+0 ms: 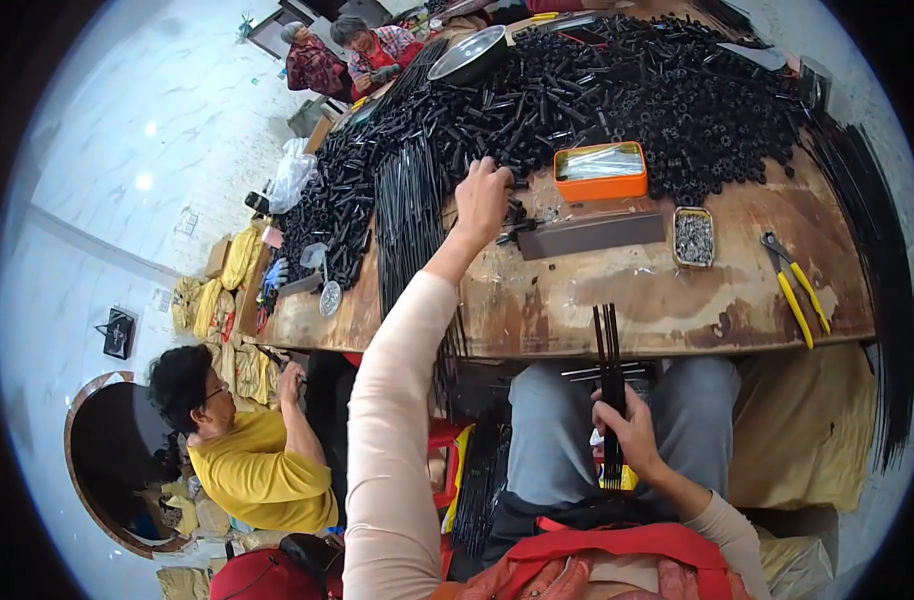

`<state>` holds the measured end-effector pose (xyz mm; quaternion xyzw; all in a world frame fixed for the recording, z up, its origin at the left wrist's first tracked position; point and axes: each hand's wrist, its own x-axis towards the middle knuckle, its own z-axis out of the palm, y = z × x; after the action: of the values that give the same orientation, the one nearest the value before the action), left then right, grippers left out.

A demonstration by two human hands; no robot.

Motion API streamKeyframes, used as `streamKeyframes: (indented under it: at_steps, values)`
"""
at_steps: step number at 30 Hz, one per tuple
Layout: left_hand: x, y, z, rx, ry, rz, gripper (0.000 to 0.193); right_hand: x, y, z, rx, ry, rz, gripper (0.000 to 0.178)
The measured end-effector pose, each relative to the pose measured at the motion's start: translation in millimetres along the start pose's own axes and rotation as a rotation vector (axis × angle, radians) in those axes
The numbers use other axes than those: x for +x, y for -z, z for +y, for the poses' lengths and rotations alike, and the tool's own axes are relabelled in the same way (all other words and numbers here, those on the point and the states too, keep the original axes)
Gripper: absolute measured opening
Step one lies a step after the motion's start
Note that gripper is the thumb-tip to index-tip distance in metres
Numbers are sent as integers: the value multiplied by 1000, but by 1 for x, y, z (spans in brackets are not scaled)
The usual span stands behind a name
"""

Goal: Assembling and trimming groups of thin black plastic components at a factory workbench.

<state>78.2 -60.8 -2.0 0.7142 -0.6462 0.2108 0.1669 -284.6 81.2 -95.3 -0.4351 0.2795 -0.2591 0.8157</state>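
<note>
Evidently, straight, slender black rods (611, 385) are bunched in the right hand (633, 430), its fingers wrapped round them above the lap, at four o'clock of the view. Their long axis runs almost straight from twelve to six, the upper tips fanned slightly apart over the near edge of the stained wooden table (617, 288). The left hand (483, 205) reaches toward twelve, fingers curled at the border of a heap of black tubular and ring-shaped pieces (617, 90); whether it holds one, I cannot tell. At its nine o'clock lies a thick sheaf of long black strips (405, 215); near its three o'clock sits an orange rectangular tin (602, 188) of pale thin sticks. A flat dark bar (592, 236), toward two o'clock of the view, lies between the rod tips and the heap. Rightward are a small tin (694, 265) of grey metal bits and, at three o'clock, yellow-handled pliers (795, 311).
</note>
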Motion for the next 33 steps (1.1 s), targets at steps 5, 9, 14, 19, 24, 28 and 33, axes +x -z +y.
streamKeyframes:
  at_steps: [5, 9, 14, 19, 24, 28, 33]
  values:
    - [34, -33, -18, 308, -250, -107, 13, 5, 9, -3, -18, -56, 43, 15]
    - [39, -14, -13, -340, 166, -45, 22, 4, 14, -2, -8, -39, 64, 14]
    - [10, -9, -52, -443, 384, 14, 28, 3, 10, -5, -25, -23, 19, 13]
    - [1, -12, -39, -292, 449, -102, 24, 2, 16, 1, -28, -5, 62, 13]
    - [21, -34, -30, -44, 384, 6, 38, -2, 12, 3, -34, -52, 41, 13]
    - [31, -40, -28, -37, 342, 16, 30, 0, 14, 6, -31, -68, 29, 13]
    - [23, -20, -46, -342, 304, 143, 16, 3, 7, 0, -48, -46, 21, 12]
